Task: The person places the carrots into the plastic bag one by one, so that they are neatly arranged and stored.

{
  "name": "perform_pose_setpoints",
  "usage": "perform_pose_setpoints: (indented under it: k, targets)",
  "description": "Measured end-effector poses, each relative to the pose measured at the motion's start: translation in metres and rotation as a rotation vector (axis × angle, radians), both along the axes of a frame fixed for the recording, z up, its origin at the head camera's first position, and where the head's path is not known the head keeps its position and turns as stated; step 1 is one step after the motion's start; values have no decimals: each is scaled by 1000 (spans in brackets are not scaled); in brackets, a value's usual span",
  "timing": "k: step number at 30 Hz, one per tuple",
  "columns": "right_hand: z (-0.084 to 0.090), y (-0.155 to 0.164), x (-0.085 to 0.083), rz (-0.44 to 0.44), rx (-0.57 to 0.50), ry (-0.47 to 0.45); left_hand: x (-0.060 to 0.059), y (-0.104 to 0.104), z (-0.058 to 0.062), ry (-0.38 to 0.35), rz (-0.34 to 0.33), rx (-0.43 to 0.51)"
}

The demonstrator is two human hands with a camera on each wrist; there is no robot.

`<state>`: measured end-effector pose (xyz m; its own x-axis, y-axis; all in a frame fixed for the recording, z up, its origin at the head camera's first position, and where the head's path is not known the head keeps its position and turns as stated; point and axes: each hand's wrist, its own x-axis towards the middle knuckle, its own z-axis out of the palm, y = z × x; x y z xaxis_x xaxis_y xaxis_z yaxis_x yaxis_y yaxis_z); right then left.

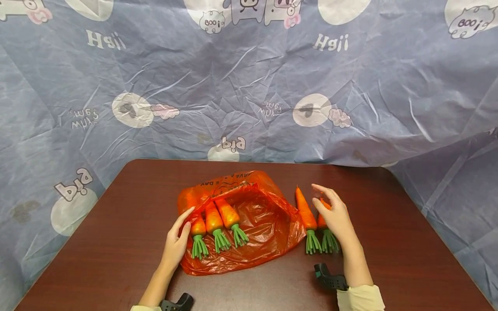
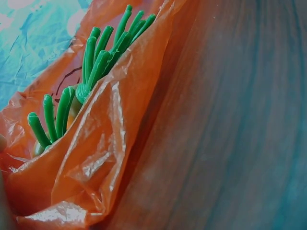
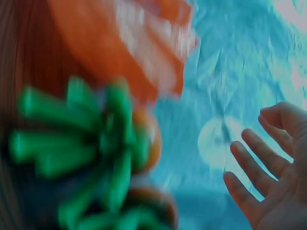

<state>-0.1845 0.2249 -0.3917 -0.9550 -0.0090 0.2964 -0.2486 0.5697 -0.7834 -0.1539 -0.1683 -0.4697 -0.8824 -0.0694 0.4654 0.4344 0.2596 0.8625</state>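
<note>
The right wrist view is blurred; only green stems and the spread fingers (image 3: 249,158) can be made out. The right hand (image 1: 335,216) is open with relaxed fingers and hovers over the two loose carrots; it hides most of the far right carrot (image 1: 326,233). The other loose carrot (image 1: 305,214) lies on the table (image 1: 116,224), just right of the orange plastic bag (image 1: 268,224). Its long axis runs away from the person, tip pointing far, green stems near. The left hand (image 1: 177,242) is open, its straight fingers touch the bag's left edge. Three carrots (image 1: 214,220) lie in the bag's mouth and point the same way.
</note>
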Motion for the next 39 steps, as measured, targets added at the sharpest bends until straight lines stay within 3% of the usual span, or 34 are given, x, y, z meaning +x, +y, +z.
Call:
perform_pose_setpoints:
  k: [4,7,14,18,24,31,39]
  targets:
    - [-8,26,0,-89,21,14,0,-1,0,15,-26,-4]
    - [-16,46,1,-116,43,-34,0,-2,-2,19,-35,-10]
    - [-29,78,7,-73,111,-241,-3,-3,-6,12,-13,-6]
    - [-34,86,10,-36,146,-309,-3,-3,-6,16,-10,-18]
    - [-37,91,12,10,166,-332,-2,-3,-5,20,-14,-9]
    - [-36,93,14,51,107,-392,-2,-3,-5,17,-19,-3]
    - [-39,95,14,26,79,-378,-3,-4,-6,5,-21,4]
